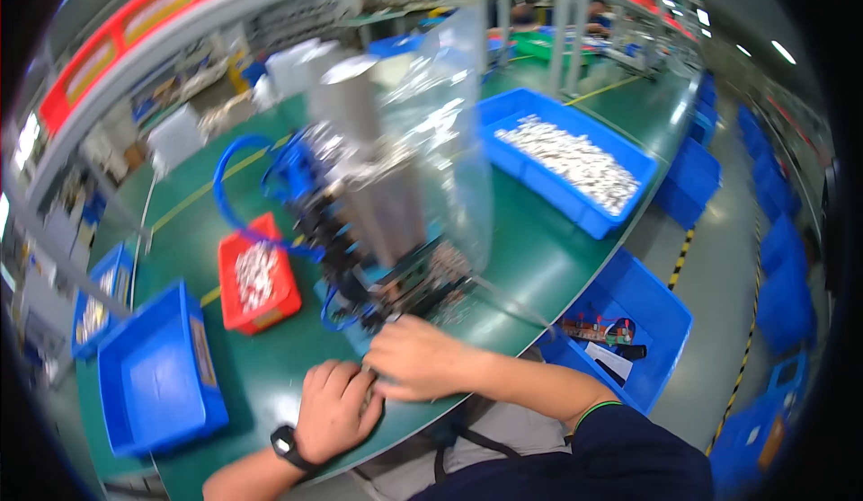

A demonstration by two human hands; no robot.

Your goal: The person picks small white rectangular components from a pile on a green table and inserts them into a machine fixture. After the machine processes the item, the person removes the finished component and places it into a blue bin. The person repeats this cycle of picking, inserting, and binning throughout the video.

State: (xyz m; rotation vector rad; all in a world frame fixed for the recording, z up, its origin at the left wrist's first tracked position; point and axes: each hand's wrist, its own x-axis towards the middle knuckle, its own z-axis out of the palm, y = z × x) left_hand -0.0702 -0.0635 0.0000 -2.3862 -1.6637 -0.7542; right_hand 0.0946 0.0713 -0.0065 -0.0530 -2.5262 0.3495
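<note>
My left hand (334,409), with a black watch on its wrist, rests low over the green bench (270,389). Its fingers are curled together, and whatever lies in them is too small and blurred to name. Touching it, my right hand (416,357) reaches across from the right, fingers bent down and closed, their tips hidden. Just beyond both hands stands a bench press machine (382,204) with a metal cylinder body, black fittings and a blue air hose (222,177). A heap of small metallic pieces (447,267) lies at its base, under a clear plastic sheet (454,133).
A red bin (295,296) of small white parts stands left of the machine. Farther left are an empty blue bin (193,416) and another blue bin (121,267). A large blue tray (548,197) of white pieces stands right; below the bench edge hangs a blue bin (661,330) with tools.
</note>
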